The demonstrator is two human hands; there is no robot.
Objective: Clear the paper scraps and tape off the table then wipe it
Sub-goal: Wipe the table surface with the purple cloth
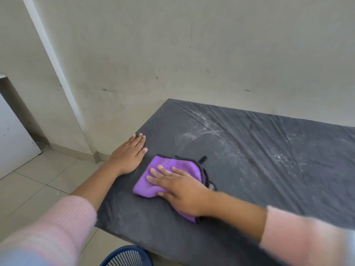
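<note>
1. Under the right hand (pixel 182 191), a purple cloth (pixel 165 161) with dark edging lies folded on the table (pixel 249 169), near its left end and towards the front edge.
2. That hand presses flat on the cloth, fingers straight and slightly spread, curled round nothing; purple fabric shows ahead of the fingertips and behind the wrist.
3. Just to the left of it, apart from the cloth, the left hand (pixel 128 156) rests palm down at the table's left edge, fingers straight and close together, holding nothing.
4. Both forearms emerge from pink ribbed sleeves (pixel 48 227), blurred at the bottom of the view.
5. Beyond and to the right of the right hand, the dark grey tabletop looks wrapped in a wrinkled, glossy film, with white powdery streaks (pixel 209 129) scattered across its far and right parts.
6. Behind the table, past both hands, stands a scuffed off-white wall (pixel 192 54); a white strip (pixel 53 62) runs down it at a slant to the floor.
7. Left of the left hand lies pale tiled floor (pixel 38 179), and at the far left a white panel (pixel 11 141), possibly a door.
8. Below the hands, at the bottom edge, the rim of a blue mesh basket (pixel 126 256) shows beside the table's front.
</note>
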